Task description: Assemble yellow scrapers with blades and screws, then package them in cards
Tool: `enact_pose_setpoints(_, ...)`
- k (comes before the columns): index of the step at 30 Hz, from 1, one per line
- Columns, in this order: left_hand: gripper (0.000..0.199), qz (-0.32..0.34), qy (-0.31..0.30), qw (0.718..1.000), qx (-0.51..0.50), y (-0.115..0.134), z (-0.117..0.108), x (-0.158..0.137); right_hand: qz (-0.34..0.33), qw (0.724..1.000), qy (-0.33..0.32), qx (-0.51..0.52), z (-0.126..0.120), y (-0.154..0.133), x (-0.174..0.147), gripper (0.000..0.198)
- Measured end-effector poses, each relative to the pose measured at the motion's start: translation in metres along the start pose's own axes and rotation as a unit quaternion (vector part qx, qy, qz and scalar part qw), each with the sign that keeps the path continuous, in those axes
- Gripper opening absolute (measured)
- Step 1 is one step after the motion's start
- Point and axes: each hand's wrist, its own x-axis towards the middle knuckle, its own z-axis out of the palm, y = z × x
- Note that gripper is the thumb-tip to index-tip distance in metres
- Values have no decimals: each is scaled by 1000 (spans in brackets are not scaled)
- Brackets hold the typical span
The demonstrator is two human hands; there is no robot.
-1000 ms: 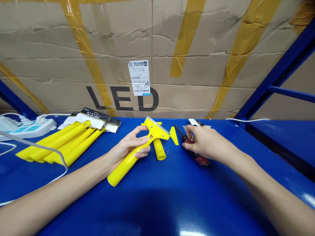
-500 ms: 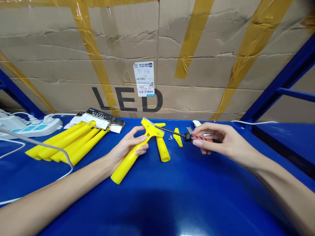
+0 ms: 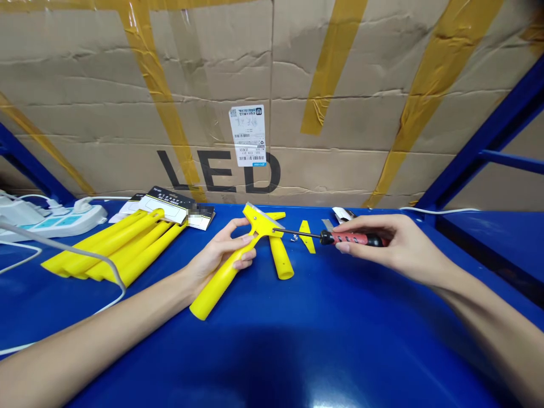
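Observation:
My left hand (image 3: 227,247) is closed around the neck of a yellow scraper (image 3: 216,289), its head tilted up with a blade along the far edge. In my right hand (image 3: 389,243) is a screwdriver (image 3: 355,238) with a red and black handle. Its tip meets the screw at the right end of the scraper head. Behind the held scraper lies a second yellow scraper handle (image 3: 281,259). Right of that are a loose yellow plate (image 3: 306,237) and a few small screws (image 3: 294,237). A metal blade (image 3: 327,224) lies partly hidden past the screwdriver.
Several yellow handles (image 3: 114,243) and black-and-white packaging cards (image 3: 165,203) lie on the left. A power strip (image 3: 63,221) with white cables stands beyond them. A large cardboard box (image 3: 340,164) closes off the back of the blue surface (image 3: 272,351). Blue metal posts (image 3: 463,147) stand at the sides.
The screwdriver's tip has shifted from the upper edge of the scraper head down onto its right screw. My right hand has turned slightly around the handle. The left hand stays nearly still.

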Motion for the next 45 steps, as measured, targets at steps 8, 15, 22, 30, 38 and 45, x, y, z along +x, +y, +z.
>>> enact_pose_setpoints(8,37,-8,9,1000,9,1,1,-1,21,1000,-12,-20,-1,3,3,43)
enact_pose_setpoints(15,39,22,13,999,19,-1,4,-1,-1,999,-30,-31,-8,1,0,40)
enact_pose_setpoints(22,35,103,2,992,69,1,4,-1,3,999,10,39,-13,-9,-2,39)
enact_pose_setpoints(30,34,96,6,990,104,-3,0,-1,39,994,99,32,8,-15,-1,43)
enact_pose_setpoints(38,38,97,15,989,110,-5,1,1,-90,990,65,-83,-5,-11,-6,33)
enact_pose_setpoints(45,35,93,-6,989,119,-9,-3,-2,11,990,128,-55,8,-16,-4,44)
